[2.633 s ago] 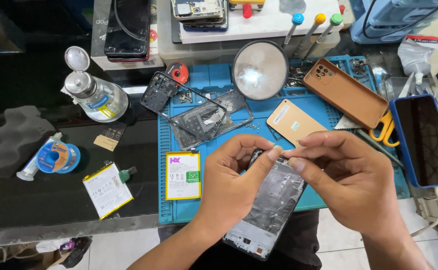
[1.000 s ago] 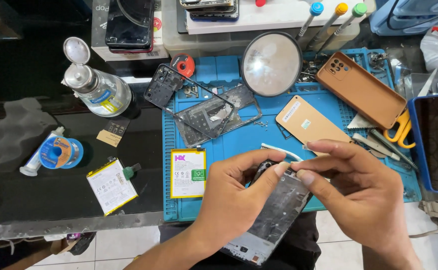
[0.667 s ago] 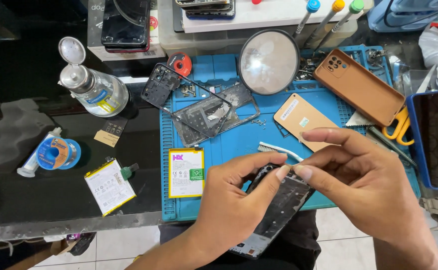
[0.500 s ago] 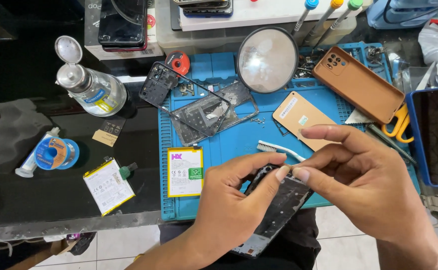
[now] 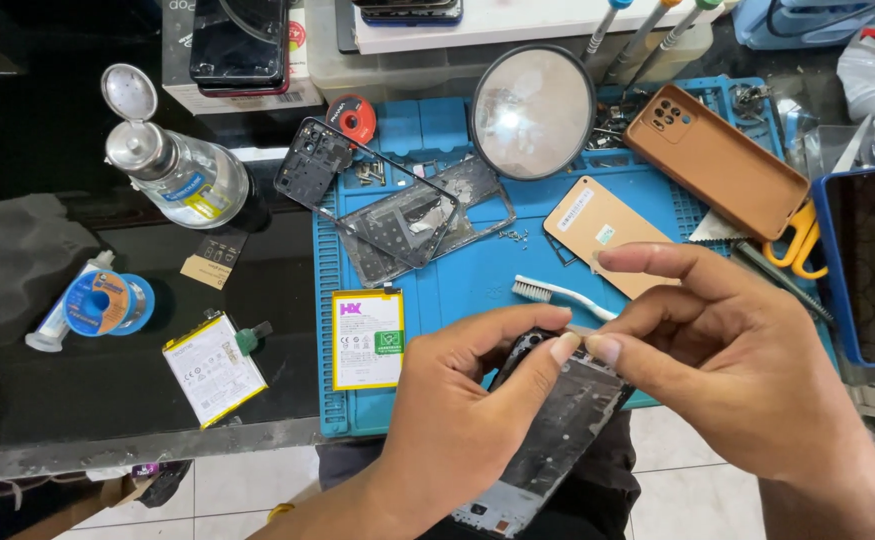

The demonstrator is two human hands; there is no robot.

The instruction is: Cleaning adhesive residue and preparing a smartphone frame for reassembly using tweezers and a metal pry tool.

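Dark glass worktop (image 5: 87, 400) carries blue repair mat (image 5: 477, 290). Opened phone chassis (image 5: 557, 430) held over mat's near edge. Left hand (image 5: 457, 420) grip clamped on chassis; right hand (image 5: 727, 350) fingertips pinched together at chassis top. Toothbrush (image 5: 557, 295) just behind chassis; battery (image 5: 368, 338) to its left.

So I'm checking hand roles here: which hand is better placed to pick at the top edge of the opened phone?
Probably the right hand: its fingers pinch at the opened phone top edge, while the left hand wraps it from beneath, steadying it.
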